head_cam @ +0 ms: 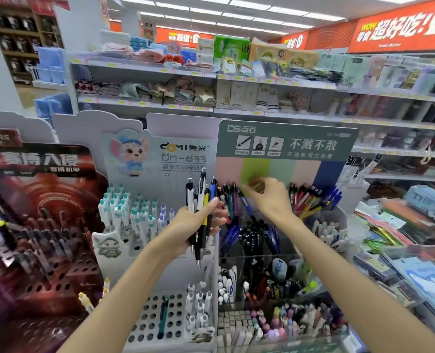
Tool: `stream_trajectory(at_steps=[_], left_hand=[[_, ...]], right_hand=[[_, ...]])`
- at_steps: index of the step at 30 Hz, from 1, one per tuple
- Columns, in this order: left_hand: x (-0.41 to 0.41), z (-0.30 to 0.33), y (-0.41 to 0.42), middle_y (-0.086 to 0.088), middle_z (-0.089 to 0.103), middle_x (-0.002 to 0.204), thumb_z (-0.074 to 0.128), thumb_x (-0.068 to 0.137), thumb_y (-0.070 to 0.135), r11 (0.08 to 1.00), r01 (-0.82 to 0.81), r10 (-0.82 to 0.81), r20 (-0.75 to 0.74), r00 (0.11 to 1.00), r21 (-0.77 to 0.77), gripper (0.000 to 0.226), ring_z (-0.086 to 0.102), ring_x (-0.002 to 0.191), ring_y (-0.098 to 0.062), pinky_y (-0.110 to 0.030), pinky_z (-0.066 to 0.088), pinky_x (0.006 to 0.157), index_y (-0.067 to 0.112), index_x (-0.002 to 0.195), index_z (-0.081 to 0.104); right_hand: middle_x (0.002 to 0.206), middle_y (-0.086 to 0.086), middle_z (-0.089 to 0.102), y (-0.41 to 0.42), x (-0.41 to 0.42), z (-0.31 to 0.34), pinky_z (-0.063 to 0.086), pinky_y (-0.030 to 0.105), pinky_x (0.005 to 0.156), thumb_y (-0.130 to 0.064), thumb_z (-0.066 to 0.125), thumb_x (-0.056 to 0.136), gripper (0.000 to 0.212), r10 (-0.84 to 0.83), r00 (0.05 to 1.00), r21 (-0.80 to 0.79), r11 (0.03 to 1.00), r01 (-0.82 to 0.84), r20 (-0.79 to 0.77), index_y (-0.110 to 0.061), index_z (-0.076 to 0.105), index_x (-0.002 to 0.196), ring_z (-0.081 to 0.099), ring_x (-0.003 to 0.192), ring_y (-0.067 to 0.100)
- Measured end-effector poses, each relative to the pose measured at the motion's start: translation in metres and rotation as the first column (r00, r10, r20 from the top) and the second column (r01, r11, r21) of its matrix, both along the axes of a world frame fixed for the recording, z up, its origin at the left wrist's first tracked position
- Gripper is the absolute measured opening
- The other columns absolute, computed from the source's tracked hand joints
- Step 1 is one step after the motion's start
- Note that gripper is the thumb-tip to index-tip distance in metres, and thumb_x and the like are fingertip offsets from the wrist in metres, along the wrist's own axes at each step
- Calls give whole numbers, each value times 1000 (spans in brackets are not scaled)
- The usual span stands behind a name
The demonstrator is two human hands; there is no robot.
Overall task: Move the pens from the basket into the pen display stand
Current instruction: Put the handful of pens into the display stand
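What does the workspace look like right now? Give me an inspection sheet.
Surface: tiered pen display stand with clear compartments, beside a white holed stand.
Job's things: bunch of pens held upright in the left hand; basket not seen.
Clutter: red display at left, packaged stationery at right.
Grippers: left hand grips the bunch; right hand reaches into the stand's top row, its hold unclear.
Cables: nothing seen.
Surroundings: shop shelves behind, orange signs overhead.
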State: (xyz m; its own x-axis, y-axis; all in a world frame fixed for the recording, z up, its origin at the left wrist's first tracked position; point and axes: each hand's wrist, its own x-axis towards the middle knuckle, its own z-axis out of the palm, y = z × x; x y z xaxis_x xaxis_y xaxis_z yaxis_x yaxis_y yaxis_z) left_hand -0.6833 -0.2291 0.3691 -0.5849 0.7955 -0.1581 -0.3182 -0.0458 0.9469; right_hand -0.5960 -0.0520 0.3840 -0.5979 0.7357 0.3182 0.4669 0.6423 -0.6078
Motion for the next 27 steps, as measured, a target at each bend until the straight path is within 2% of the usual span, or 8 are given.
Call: stream_trajectory(at_steps=[3,6,12,15,17,21,24,27], left_hand=[[6,2,9,-5,75,88,61,91,34,998,65,-66,-49,997,-15,31,70,73,-11,-20,54,61,7,105,69],[19,6,22,-4,76,91,58,92,36,989,147,-149,-113,982,-30,27,70,74,-9,-19,54,62,13,102,69],[27,5,43,-8,75,94,55,94,34,991,127,-122,-125,985,33,27,72,91,-20,-31,59,78,12,96,70],[22,4,45,-9,75,97,55,94,31,997,32,-29,-36,999,77,28,73,88,-20,-28,60,72,6,97,67],[18,4,44,-8,75,97,55,95,30,997,2,0,-25,1000,80,26,73,86,-19,-27,59,69,6,96,65],[15,8,38,-4,76,87,55,94,30,998,-20,20,-12,1000,62,26,73,77,-16,-26,60,66,6,95,64],[15,9,34,-3,69,73,56,94,31,999,-36,37,-43,998,25,27,62,53,-9,-24,57,58,5,90,64],[11,8,28,6,55,57,53,95,34,1000,-4,4,-105,994,-3,27,45,44,-5,-19,47,50,8,89,60]], right_hand=[[92,-3,70,-19,10,14,44,23,77,-55,55,87,46,118,985,-254,956,-147,-124,-16,71,106,60,82,8],[72,-14,65,-29,21,23,41,12,62,-47,59,88,33,217,962,-447,853,-269,-164,-20,71,102,53,63,-5],[73,-5,58,-10,37,18,42,15,57,-21,53,96,15,-50,894,-523,825,-214,-445,-9,61,100,52,65,6],[77,-3,61,8,51,22,46,14,62,-19,50,98,15,-196,808,-363,931,-24,-556,-8,59,101,59,67,5],[81,-2,65,14,54,22,46,9,63,-19,53,96,15,-152,840,-148,985,86,-520,-8,62,103,62,71,7],[99,9,71,25,38,11,53,34,85,-22,62,91,27,11,981,98,995,8,-193,-5,66,112,67,91,21],[108,11,70,29,17,0,52,39,88,-26,68,86,35,84,991,93,991,-93,104,-9,66,117,66,98,27],[96,11,71,27,1,-6,53,40,83,-25,75,79,28,80,986,59,994,-89,148,-15,66,104,66,91,29]])
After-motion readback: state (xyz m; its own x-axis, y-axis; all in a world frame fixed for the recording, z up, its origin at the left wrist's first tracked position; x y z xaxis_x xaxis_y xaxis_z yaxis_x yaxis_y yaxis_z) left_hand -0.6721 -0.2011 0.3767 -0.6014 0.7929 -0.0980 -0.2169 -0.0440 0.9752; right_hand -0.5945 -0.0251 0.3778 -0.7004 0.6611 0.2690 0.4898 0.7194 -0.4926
